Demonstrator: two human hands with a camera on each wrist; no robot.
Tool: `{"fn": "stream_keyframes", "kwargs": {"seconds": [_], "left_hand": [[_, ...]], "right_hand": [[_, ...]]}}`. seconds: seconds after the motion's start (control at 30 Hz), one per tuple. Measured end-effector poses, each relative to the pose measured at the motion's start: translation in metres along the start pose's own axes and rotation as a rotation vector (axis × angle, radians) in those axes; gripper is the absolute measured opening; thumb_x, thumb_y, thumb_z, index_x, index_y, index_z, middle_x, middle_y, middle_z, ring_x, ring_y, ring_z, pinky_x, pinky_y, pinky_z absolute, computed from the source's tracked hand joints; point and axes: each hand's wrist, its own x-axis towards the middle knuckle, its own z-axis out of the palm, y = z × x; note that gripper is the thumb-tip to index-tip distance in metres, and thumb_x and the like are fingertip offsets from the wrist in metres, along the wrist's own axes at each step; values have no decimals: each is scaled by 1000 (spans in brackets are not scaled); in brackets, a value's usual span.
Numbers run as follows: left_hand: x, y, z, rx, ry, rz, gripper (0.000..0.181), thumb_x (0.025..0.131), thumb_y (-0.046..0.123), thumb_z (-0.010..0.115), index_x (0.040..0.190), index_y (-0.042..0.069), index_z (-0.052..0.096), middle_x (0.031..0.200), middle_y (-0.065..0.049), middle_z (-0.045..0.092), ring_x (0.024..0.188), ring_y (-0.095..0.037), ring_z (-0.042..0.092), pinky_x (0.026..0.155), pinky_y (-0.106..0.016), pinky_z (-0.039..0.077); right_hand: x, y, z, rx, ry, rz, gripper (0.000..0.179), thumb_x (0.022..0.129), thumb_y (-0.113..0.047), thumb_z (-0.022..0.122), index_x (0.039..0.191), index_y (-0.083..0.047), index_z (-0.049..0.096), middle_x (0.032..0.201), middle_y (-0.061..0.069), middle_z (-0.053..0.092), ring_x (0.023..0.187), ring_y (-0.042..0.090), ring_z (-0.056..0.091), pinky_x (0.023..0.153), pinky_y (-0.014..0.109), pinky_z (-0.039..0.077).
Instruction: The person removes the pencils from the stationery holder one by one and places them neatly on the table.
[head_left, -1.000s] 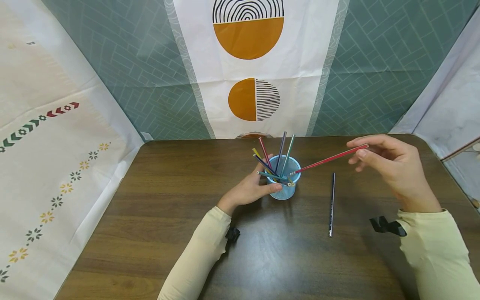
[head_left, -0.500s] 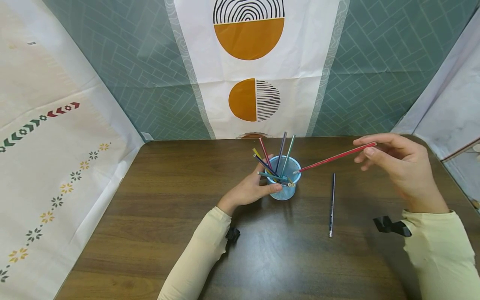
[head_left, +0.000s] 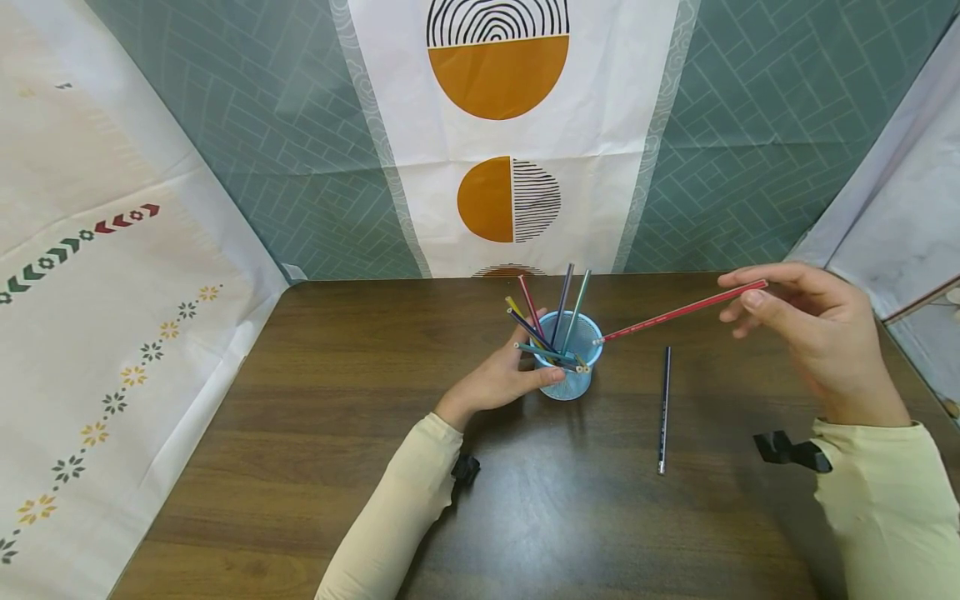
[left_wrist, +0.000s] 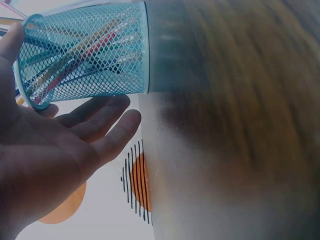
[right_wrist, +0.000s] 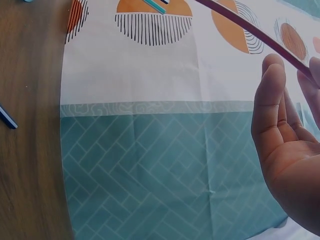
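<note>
Pinching red pencil point(head_left: 678, 315) by one end in right hand point(head_left: 825, 333), pointing left | gripping light-blue mesh pencil cup point(head_left: 572, 387) with left hand point(head_left: 502, 381) | on desk point(head_left: 337, 417), left of right hand: dark pencil point(head_left: 664, 408)

The head view looks forward and down, from well above, across the table point(head_left: 337, 483) to the patterned cloth point(head_left: 735, 192). Turned sideways, the left wrist view sits close to the cup point(left_wrist: 127, 75); the right, also sideways, faces past the red pencil point(head_left: 675, 315) toward that cloth, shared by all three.
</note>
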Motion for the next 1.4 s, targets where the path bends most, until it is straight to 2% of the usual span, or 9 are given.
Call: {"fn": "stream_keyframes", "kwargs": {"seconds": [0.3, 0.53, 0.67, 0.83, 0.93, 1.0, 1.13, 1.27, 1.4], "left_hand": [[1, -1, -1, 5, 1, -2, 86, 94, 24, 65, 156, 22, 4, 153, -15, 27, 136, -36, 33, 106, -52, 31], [15, -33, 4, 4, 26, 3, 90, 92, 32, 67, 154, 36, 2, 154, -7, 26, 137, -33, 31, 106, -54, 29], [15, -36, 4, 34, 44, 7, 89, 90, 40, 67, 152, 44, 3, 155, -3, 27, 138, -31, 30, 106, -56, 28], [6, -15, 1, 36, 28, -4, 88, 92, 32, 66, 155, 30, 4, 155, -11, 27, 138, -34, 30, 107, -56, 27], [6, -13, 1, 32, 18, -16, 89, 93, 28, 67, 156, 25, 4, 154, -13, 27, 138, -35, 29, 107, -55, 27], [11, -24, 3, 34, 21, -20, 91, 92, 29, 68, 156, 28, 3, 155, -11, 26, 138, -34, 29, 108, -55, 27], [17, -37, 6, 35, 36, -6, 92, 91, 35, 69, 154, 37, 2, 155, -7, 28, 138, -32, 30, 108, -54, 26], [16, -39, 8, 34, 50, 20, 91, 90, 38, 69, 153, 40, 4, 151, -5, 34, 136, -30, 34, 107, -53, 28], [15, -39, 8, 31, 58, 33, 91, 89, 42, 69, 153, 42, 5, 150, -3, 35, 136, -30, 34, 107, -54, 29]], "right_hand": [[1, -3, -2, 9, 6, -16, 27, 81, 34, 41, 107, 32, 47, 104, 33, 63, 76, 35, 65, 62, 36, 54], [1, -4, -3, 14, 2, -11, 26, 82, 33, 42, 108, 32, 46, 105, 33, 62, 77, 35, 65, 63, 36, 54], [1, -6, -3, 2, 6, -10, 26, 83, 33, 42, 108, 32, 46, 105, 33, 62, 76, 35, 65, 63, 36, 55], [1, -6, -3, -18, 14, -9, 26, 83, 33, 42, 108, 32, 47, 104, 33, 62, 74, 33, 66, 63, 34, 55], [0, -6, -1, -35, 24, -4, 26, 83, 33, 43, 108, 31, 47, 103, 32, 63, 74, 33, 66, 62, 34, 55], [0, -6, -1, -56, 42, 2, 25, 83, 32, 44, 107, 31, 48, 101, 31, 64, 74, 32, 66, 62, 34, 55], [-1, -6, -1, -104, 80, 24, 23, 84, 30, 47, 107, 31, 49, 93, 28, 65, 72, 31, 67, 61, 33, 55], [-2, -4, -5, -143, 96, 73, 24, 84, 28, 49, 108, 29, 52, 88, 25, 66, 70, 29, 66, 60, 31, 55], [-4, 1, -11, -245, 130, 163, 24, 86, 20, 56, 111, 23, 56, 86, 19, 68, 69, 25, 65, 60, 28, 55]]}}
